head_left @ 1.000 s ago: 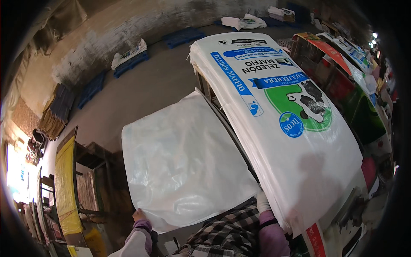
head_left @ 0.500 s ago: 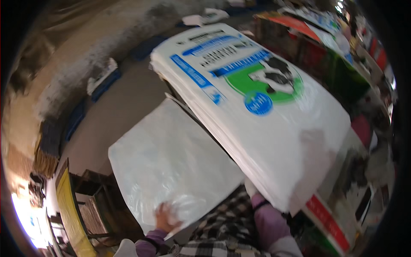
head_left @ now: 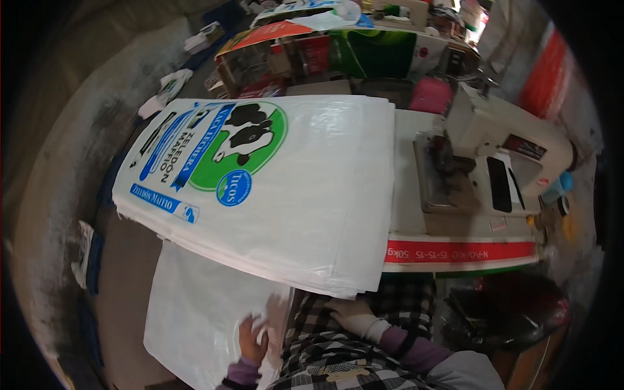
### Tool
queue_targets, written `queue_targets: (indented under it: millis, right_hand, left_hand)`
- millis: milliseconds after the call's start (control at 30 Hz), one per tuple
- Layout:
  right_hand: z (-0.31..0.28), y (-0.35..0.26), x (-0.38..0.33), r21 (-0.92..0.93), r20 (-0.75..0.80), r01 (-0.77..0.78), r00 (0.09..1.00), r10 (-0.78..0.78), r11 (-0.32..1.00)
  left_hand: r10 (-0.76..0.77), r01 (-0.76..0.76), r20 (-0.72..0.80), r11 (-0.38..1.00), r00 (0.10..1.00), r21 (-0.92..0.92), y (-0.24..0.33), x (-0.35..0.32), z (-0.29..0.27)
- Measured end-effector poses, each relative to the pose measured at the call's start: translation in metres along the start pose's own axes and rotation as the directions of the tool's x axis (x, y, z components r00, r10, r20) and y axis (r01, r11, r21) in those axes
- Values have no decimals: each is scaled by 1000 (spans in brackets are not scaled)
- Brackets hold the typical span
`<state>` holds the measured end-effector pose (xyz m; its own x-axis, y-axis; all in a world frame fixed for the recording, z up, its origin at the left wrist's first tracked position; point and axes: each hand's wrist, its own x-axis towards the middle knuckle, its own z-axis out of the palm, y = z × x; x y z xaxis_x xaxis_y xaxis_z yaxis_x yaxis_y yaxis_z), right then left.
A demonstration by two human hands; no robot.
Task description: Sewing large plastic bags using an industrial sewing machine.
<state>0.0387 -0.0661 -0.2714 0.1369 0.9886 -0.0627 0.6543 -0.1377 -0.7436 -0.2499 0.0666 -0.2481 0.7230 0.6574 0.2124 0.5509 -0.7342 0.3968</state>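
— Where are the hands?
— The left hand (head_left: 252, 338) lies with fingers spread flat on a plain white sack (head_left: 195, 318) hanging low at the left. The right hand (head_left: 354, 314), fingers loosely curled, touches the near edge of the printed sack stack (head_left: 312, 195) on the counter (head_left: 455, 250).
— And beside it?
— A sewing machine (head_left: 500, 156).

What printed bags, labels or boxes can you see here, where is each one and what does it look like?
Sack stack: on the table, centre; white woven bags, top one printed with a green circle, black-and-white cow, blue banners.
Plain sack: lower left, under the left hand; white, unprinted side up.
Red strip: along the table's front edge; red band with white print.
Machine label: on the white sewing machine, right; small dark rectangle.
Boxes: behind the table; red, orange, green.
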Motion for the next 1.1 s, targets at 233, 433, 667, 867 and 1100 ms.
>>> queue_targets:
  millis: [233, 433, 667, 867, 1100]
  right_hand:
    - [-31, -38, -18, 159, 25, 187, 981, -193, 970]
    - [-104, -51, -37, 260, -134, 139, 985, -107, 956]
    - [-175, -55, 58, 11, -713, 185, 691, -122, 983]
    - [-167, -83, 99, -520, -478, 230, 719, -504, 822]
    - [-104, -108, 98, -431, -270, 300, 857, -438, 851]
  left_hand:
    - [247, -251, 115, 967, 962, 29, 147, 280, -12]
    - [298, -276, 191, 952, 936, -132, 108, 311, 2]
    - [-53, 337, 387, 607, 921, -719, 82, 315, 6]
    - [29, -116, -134, 695, 991, -710, 84, 301, -26]
    - [12, 166, 324, 841, 946, -514, 102, 266, -62]
